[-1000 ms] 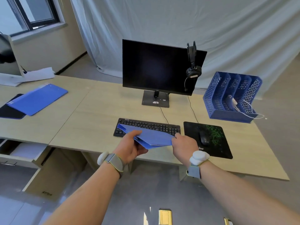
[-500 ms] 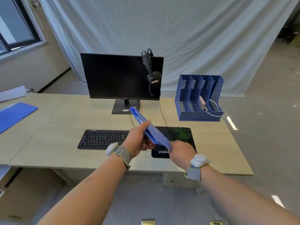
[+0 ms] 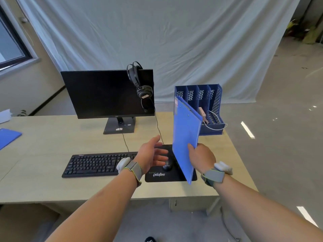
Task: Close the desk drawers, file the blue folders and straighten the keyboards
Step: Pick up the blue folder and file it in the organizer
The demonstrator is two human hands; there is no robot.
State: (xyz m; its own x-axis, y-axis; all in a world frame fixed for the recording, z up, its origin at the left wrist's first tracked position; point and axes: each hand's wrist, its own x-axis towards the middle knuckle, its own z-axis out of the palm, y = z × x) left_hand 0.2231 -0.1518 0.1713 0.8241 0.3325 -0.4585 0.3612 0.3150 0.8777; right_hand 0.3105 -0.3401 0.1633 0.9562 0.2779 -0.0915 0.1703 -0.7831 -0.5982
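Observation:
My right hand grips a blue folder by its lower right edge and holds it upright over the mouse pad, in front of the blue file rack at the desk's back right. My left hand hovers just left of the folder, fingers spread and holding nothing. A black keyboard lies slightly skewed on the desk to the left of my hands. A second blue folder lies flat at the far left edge. No drawers are in view.
A black monitor with headphones hung on its corner stands behind the keyboard. A mouse sits on the black mouse pad. A white cable and a small object lie in the rack. The desk's right edge is near the rack.
My left hand let go of the folder and opened. My right hand raised the folder upright and carried it rightwards towards the rack. The view has swung right.

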